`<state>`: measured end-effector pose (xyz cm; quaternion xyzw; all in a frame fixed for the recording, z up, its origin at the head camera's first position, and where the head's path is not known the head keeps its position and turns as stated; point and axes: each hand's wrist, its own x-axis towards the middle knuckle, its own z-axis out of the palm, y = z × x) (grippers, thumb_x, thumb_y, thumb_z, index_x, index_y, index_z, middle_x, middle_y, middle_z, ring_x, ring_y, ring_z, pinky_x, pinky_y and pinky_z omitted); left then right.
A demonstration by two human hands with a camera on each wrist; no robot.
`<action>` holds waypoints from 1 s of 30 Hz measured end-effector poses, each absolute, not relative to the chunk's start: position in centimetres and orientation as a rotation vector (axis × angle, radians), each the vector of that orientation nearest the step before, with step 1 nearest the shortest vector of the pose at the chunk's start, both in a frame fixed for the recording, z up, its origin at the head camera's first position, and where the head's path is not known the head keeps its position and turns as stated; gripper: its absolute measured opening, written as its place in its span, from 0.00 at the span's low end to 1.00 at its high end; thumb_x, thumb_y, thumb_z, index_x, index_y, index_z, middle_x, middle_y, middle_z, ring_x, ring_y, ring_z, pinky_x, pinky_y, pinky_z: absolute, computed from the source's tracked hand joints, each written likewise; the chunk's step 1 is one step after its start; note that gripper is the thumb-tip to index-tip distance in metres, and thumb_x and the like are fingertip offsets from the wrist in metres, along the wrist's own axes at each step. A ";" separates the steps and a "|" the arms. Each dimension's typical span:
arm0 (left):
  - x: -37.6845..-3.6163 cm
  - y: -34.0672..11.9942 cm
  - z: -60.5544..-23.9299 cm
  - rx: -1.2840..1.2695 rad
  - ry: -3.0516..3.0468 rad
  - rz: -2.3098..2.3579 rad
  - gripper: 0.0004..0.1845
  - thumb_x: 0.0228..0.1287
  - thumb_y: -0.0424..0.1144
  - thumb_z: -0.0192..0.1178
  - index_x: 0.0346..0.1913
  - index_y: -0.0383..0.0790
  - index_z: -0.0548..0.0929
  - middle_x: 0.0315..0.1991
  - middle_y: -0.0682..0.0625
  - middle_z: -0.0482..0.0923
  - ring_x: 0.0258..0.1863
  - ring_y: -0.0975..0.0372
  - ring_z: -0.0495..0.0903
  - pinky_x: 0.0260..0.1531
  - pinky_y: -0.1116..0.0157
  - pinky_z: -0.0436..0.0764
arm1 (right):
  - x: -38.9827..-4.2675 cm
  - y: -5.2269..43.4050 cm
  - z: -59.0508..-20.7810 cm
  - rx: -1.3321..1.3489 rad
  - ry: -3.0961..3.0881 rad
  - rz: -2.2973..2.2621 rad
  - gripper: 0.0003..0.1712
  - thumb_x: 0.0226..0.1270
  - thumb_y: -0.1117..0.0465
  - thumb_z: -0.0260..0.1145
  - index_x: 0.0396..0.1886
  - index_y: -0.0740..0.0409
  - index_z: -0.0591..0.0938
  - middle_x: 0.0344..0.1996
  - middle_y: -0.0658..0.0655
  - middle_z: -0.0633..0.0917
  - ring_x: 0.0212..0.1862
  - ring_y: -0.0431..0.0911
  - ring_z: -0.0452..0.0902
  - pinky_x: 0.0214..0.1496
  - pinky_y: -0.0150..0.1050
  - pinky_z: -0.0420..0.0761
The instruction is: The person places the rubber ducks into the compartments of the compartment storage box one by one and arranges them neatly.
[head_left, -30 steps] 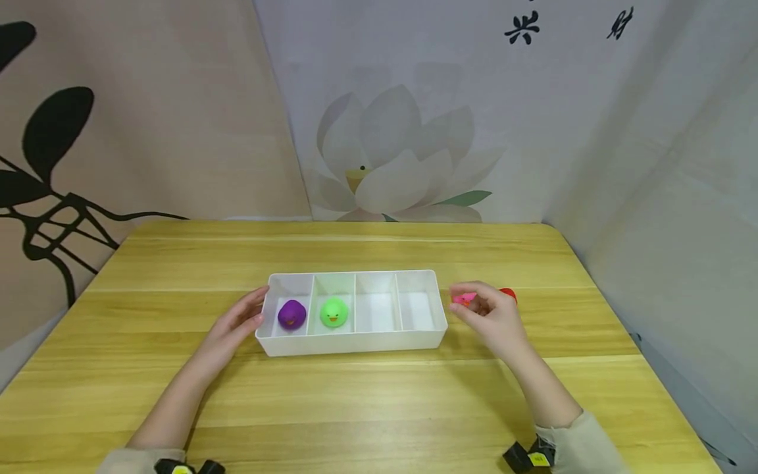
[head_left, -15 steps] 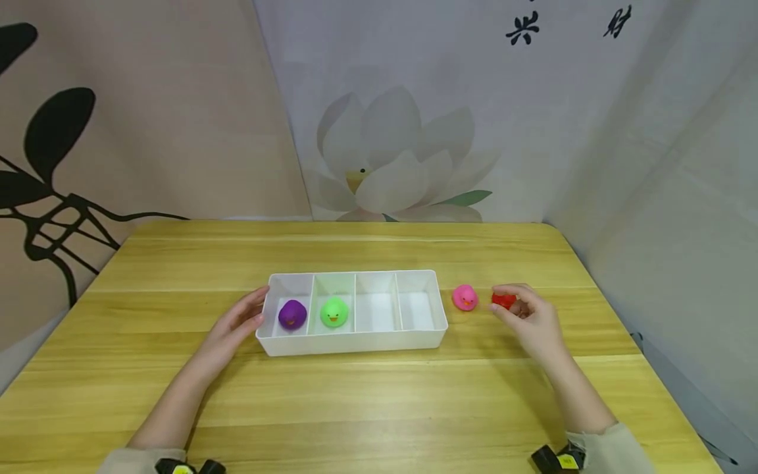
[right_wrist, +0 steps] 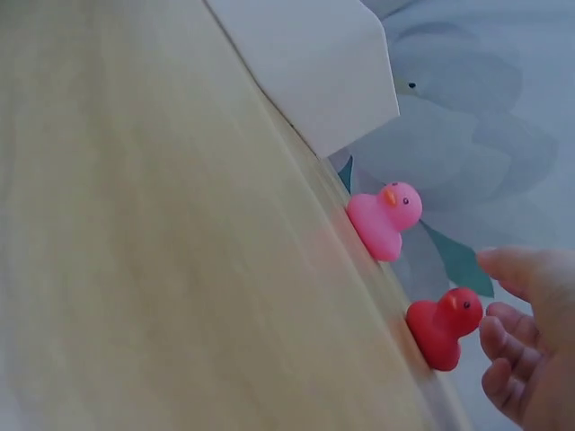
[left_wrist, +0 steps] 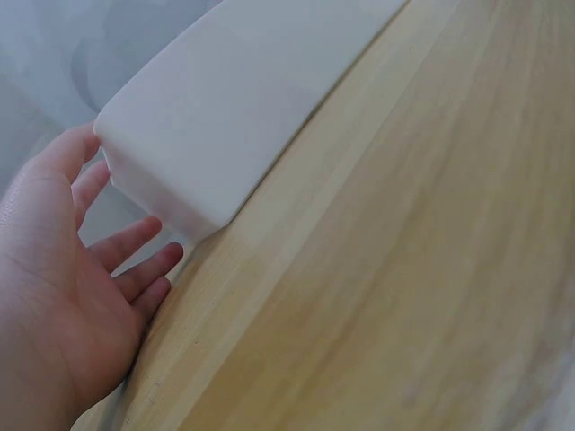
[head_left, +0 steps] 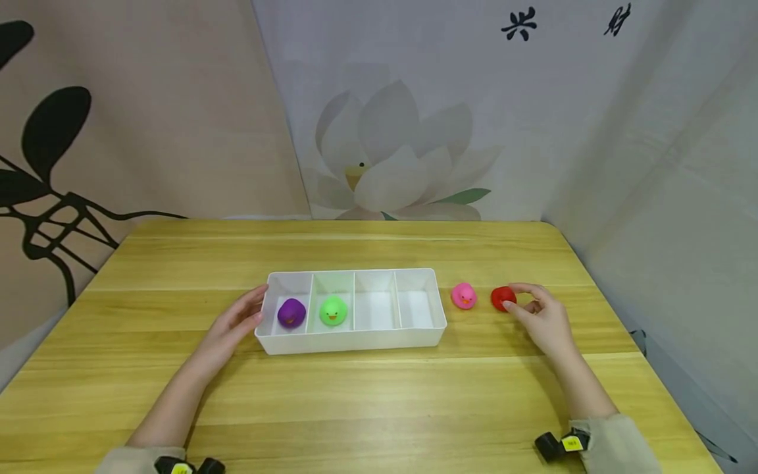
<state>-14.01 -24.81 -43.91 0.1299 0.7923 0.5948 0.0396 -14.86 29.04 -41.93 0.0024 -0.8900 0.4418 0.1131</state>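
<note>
A white box with several compartments stands mid-table. In its leftmost compartment sits a purple rubber duck, and beside that, in the second, a green one. My left hand touches the box's left end with relaxed, spread fingers; the left wrist view shows fingertips at the box corner. Right of the box a pink rubber duck and a red rubber duck stand upright on the table. My right hand is right beside the red duck, thumb and fingers loosely bent and parted around its right side.
The wooden table reaches back to a curtain printed with a flower. The two right-hand compartments of the box hold nothing. Dark wrist cameras sit at both cuffs.
My right hand has moved right, from the pink duck to the red one, then drawn slightly away so more of the red duck shows. The left hand and the box stay put.
</note>
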 end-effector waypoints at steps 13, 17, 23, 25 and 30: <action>-14.0 -24.8 -43.7 0.425 2.441 1.832 0.26 0.68 0.38 0.46 0.68 0.47 0.57 0.62 0.38 0.61 0.60 0.48 0.60 0.49 0.73 0.66 | -16.3 29.9 -44.1 -0.053 -2.615 1.335 0.25 0.54 0.49 0.67 0.51 0.50 0.76 0.45 0.52 0.75 0.22 0.43 0.70 0.19 0.33 0.72; -14.0 -24.9 -43.7 0.418 2.450 1.819 0.26 0.68 0.38 0.46 0.68 0.47 0.57 0.62 0.38 0.61 0.60 0.49 0.60 0.49 0.72 0.66 | -16.5 29.9 -44.5 -0.055 -2.606 1.349 0.24 0.54 0.49 0.67 0.51 0.51 0.76 0.44 0.52 0.75 0.21 0.42 0.69 0.20 0.31 0.71; -13.9 -24.8 -43.7 0.417 2.454 1.808 0.26 0.69 0.39 0.46 0.68 0.49 0.57 0.62 0.40 0.62 0.60 0.50 0.61 0.51 0.69 0.66 | -16.5 29.8 -44.7 -0.049 -2.583 1.359 0.24 0.55 0.50 0.67 0.50 0.53 0.77 0.43 0.52 0.75 0.21 0.40 0.68 0.19 0.30 0.69; -13.9 -24.7 -43.7 0.424 2.452 1.808 0.26 0.69 0.40 0.46 0.68 0.48 0.57 0.62 0.40 0.61 0.60 0.50 0.60 0.50 0.69 0.66 | -16.5 29.8 -44.8 -0.048 -2.578 1.359 0.23 0.55 0.50 0.66 0.50 0.54 0.77 0.43 0.52 0.74 0.22 0.40 0.67 0.19 0.30 0.69; -13.8 -24.6 -43.7 0.415 2.442 1.817 0.26 0.69 0.40 0.46 0.68 0.49 0.57 0.62 0.40 0.61 0.60 0.50 0.60 0.49 0.72 0.66 | -16.4 29.8 -44.9 -0.048 -2.564 1.369 0.22 0.56 0.50 0.66 0.49 0.54 0.77 0.41 0.52 0.74 0.22 0.39 0.66 0.19 0.30 0.69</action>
